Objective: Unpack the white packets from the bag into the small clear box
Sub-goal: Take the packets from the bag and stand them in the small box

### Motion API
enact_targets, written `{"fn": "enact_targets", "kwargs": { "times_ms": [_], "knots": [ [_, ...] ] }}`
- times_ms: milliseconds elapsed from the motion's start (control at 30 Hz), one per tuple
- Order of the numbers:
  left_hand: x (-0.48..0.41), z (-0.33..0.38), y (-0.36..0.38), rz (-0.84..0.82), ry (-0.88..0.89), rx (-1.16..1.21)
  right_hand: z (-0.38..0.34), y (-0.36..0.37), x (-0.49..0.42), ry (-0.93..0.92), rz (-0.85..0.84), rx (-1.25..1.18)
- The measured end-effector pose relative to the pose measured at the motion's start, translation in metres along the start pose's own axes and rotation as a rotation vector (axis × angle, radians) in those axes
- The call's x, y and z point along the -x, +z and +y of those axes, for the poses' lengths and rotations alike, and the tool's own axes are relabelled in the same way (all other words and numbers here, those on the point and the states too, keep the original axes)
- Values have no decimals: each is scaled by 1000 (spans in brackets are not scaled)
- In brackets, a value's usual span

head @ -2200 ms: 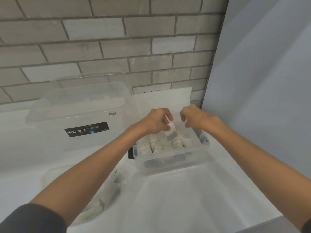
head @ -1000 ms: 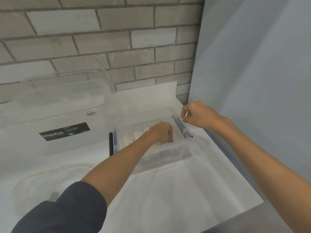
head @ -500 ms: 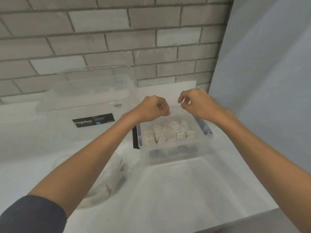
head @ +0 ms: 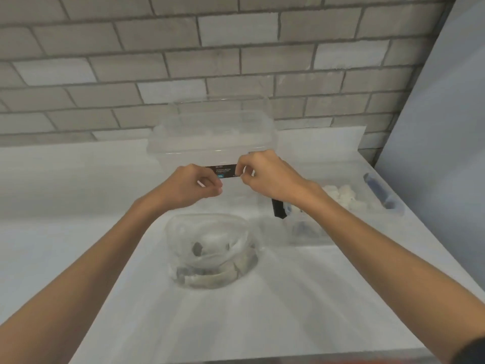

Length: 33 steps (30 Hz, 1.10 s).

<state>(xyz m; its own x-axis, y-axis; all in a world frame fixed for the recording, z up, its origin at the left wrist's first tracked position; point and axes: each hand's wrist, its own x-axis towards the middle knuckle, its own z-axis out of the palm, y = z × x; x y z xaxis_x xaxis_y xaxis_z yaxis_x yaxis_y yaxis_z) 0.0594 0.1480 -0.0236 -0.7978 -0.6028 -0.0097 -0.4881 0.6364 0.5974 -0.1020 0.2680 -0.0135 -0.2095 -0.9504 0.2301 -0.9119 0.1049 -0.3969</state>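
The soft, crumpled clear bag [head: 210,248] lies on the white table [head: 262,311], with pale packets [head: 207,279] at its bottom. Right of the bag stands the small clear box [head: 307,236], holding lumpy white packets [head: 343,198]. Above the bag, the left hand [head: 194,187] and right hand [head: 265,174] have curled fingers, thumbs against fingertips, with nothing visible between them.

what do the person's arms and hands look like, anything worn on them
Both are bare, with no gloves. The left hand and right hand show no rings, watch or bands. The forearms are uncovered. Only the edge of a dark sleeve shows, high on the right arm at the bottom corner of the view. No sleeve shows on the left arm.
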Motion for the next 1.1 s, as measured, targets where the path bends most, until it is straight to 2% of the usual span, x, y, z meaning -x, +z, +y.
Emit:
{"fn": "enact_targets", "kwargs": {
  "times_ms": [200,433,600,700,867,1100],
  "knots": [
    [16,-43,16,-132,-58,-77,-33,55,-4,11,-219,23],
    [19,-70,62,-275,-90,-230,-34,107,3,102,-414,48],
    [19,-79,84,-245,-77,-591,-25,126,7,136,-436,81],
    [19,-81,95,-202,-66,-698,-20,131,8,165,-438,56],
    [21,-84,100,-141,-57,-648,-16,132,11,205,-403,4],
    [23,-89,93,-174,-98,-413,-19,121,11,238,-334,-115]
  ]
}}
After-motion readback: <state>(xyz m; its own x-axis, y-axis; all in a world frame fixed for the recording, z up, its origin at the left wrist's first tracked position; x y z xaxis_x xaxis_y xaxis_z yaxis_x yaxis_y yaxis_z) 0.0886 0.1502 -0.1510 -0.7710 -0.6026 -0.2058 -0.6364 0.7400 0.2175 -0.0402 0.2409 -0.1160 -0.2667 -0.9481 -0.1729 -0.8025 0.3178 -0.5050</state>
